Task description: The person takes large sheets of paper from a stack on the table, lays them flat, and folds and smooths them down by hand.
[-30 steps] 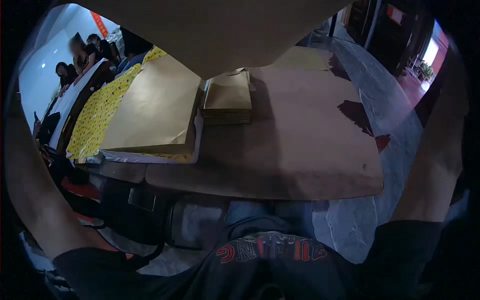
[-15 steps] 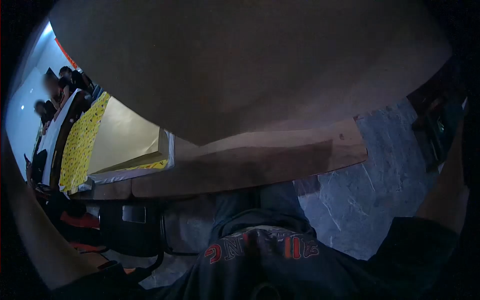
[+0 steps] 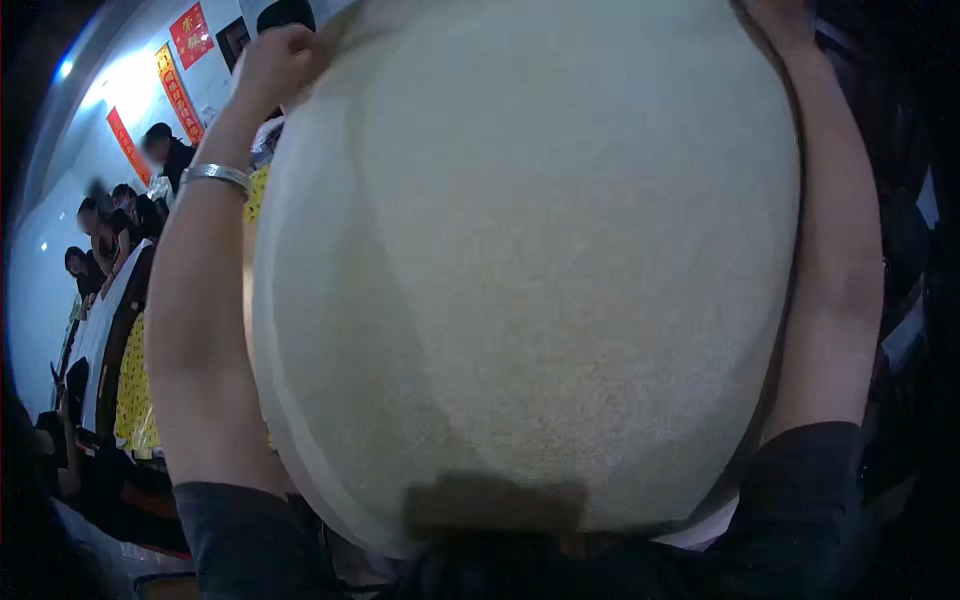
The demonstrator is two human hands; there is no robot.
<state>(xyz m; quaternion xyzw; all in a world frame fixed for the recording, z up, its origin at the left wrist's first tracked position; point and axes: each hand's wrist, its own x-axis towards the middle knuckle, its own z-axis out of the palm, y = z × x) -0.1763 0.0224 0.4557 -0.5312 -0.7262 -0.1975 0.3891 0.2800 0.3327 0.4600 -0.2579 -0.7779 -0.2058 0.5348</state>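
Note:
A large pale sheet or board [image 3: 540, 260] fills the middle of the view, close to my chest, and hides most of what lies behind it. At its upper left edge my left hand [image 3: 285, 62] is closed on it, with a metal bracelet on that wrist. My right hand [image 3: 782, 22] is at its upper right edge, partly cut off by the top of the view, and its fingers are hidden. A dark shadow lies on the sheet's lower part.
Yellow patterned cloth [image 3: 135, 395] shows at the left. Several people sit beyond a long white-topped table [image 3: 108, 290] at the far left. Red paper banners [image 3: 178, 92] hang on the wall. Dark objects stand at the right.
The pale sheet has come down from overhead to in front of my body and now covers the brown table and stacks. Both hands have come into view.

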